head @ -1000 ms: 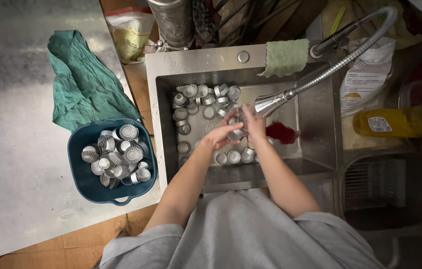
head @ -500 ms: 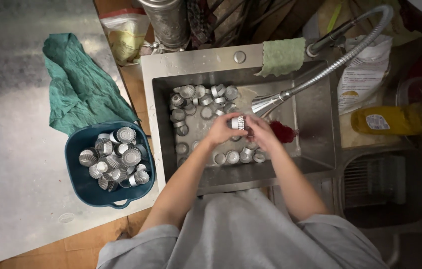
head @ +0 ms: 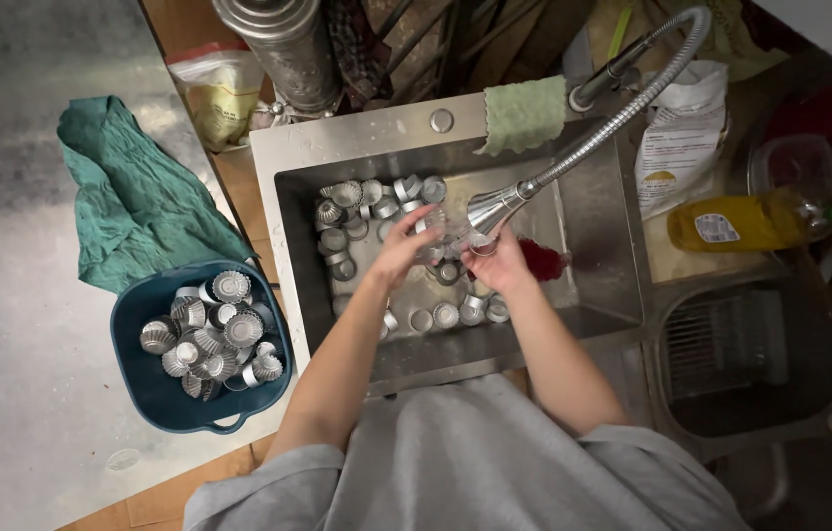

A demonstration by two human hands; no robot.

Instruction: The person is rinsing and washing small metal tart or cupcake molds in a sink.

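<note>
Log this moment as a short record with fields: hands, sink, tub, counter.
left hand: over the sink, fingers beside the spray head
right hand: under the spray head; whether its grip is on a mould cannot be told
sink: many small fluted metal moulds on its floor, a red thing beside the right hand
tub: blue, piled with moulds, left of the sink
counter: green cloth behind the tub, yellow bottle on the right

Grey, seemingly short-sleeved top, bare forearms

Inside the sink (head: 598, 211), small metal moulds (head: 367, 206) crowd the far-left floor and near edge, the spray head (head: 489, 208) hangs mid-basin, leaving the right floor open
</note>
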